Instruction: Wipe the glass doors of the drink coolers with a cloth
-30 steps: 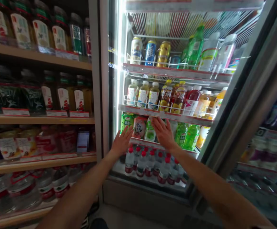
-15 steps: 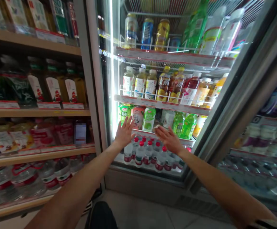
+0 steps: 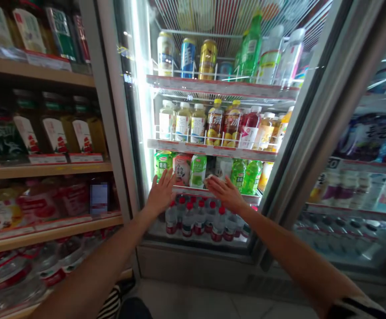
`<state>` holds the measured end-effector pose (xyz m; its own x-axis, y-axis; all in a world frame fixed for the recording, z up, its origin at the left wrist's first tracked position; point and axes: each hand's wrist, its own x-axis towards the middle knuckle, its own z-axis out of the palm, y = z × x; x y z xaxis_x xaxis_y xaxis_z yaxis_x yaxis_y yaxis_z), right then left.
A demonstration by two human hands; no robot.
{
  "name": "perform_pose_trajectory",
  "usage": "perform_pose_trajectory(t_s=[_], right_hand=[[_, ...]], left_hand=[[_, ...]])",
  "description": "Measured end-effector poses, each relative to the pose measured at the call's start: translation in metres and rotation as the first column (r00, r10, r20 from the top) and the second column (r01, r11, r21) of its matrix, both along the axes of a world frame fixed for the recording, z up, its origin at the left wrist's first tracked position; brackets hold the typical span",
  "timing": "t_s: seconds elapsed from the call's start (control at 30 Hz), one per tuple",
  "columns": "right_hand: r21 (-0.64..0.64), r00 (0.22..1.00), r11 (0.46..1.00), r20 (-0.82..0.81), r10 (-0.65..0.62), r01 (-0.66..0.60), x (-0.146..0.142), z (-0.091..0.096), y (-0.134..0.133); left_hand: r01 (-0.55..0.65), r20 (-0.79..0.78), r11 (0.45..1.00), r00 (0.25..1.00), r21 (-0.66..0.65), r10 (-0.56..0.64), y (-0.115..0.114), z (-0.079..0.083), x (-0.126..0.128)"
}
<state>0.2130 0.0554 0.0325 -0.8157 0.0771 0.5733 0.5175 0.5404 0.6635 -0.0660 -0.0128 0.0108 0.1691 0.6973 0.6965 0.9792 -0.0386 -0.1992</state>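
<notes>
My left hand (image 3: 161, 192) is spread flat with its fingers apart, up against the glass door (image 3: 136, 146) of the lit drinks fridge. Behind its fingertips stand a green bottle (image 3: 162, 161) and a reddish bottle (image 3: 181, 165). To the right, my right hand (image 3: 226, 193) lies flat with its fingers together, pressing a small pale crumpled cloth (image 3: 210, 178) under the fingertips. That cloth is mostly covered by the hand. A green-labelled bottle (image 3: 198, 170) and a pale container (image 3: 224, 167) show behind the glass close to the right hand.
Small red-capped water bottles (image 3: 189, 220) fill the fridge bottom. Cans (image 3: 208, 60) and more bottles (image 3: 215, 124) stand on the upper shelves. A thick metal door frame (image 3: 315, 146) slants on the right. Wooden shelves (image 3: 47, 175) of drinks stand on the left.
The view has turned slightly right and up, so the fridge and shelves appear further left and lower. Both hands keep almost the same place against the fridge.
</notes>
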Motion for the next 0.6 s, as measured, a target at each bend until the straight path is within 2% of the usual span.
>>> perform_pose_trajectory(t_s=[0.13,0.2,0.3,0.33,0.4,0.5,0.6], right_hand=[[-0.028,0.965,0.997,-0.252,-0.072,0.067,-0.041,0.024,0.002],[-0.04,0.983,0.999,-0.179,-0.03,0.023,-0.059,0.018,0.0],[-0.078,0.989,0.991,0.097,0.116,-0.108,-0.078,-0.001,-0.002],[-0.089,0.98,0.987,0.138,0.146,-0.134,-0.084,-0.004,-0.002],[-0.094,0.985,0.987,0.1,0.141,-0.132,-0.095,0.002,0.0],[-0.08,0.996,0.994,-0.053,0.076,-0.08,-0.11,0.018,0.002],[-0.073,0.994,0.991,-0.017,0.112,-0.113,-0.118,0.01,0.001]], left_hand=[[-0.061,0.071,0.997,0.996,0.048,0.058,-0.001,-0.002,-0.013],[-0.063,0.076,0.997,0.995,0.05,0.06,-0.002,-0.004,-0.022],[-0.067,0.082,0.997,0.995,0.044,0.063,-0.003,-0.006,-0.034],[-0.074,0.085,0.996,0.994,0.041,0.07,-0.003,-0.007,-0.037],[-0.075,0.069,0.997,0.995,0.033,0.073,-0.003,-0.007,-0.043],[-0.063,0.029,0.997,0.998,0.041,0.062,-0.003,-0.008,-0.047],[-0.095,0.05,0.993,0.995,0.071,0.091,-0.002,-0.009,-0.051]])
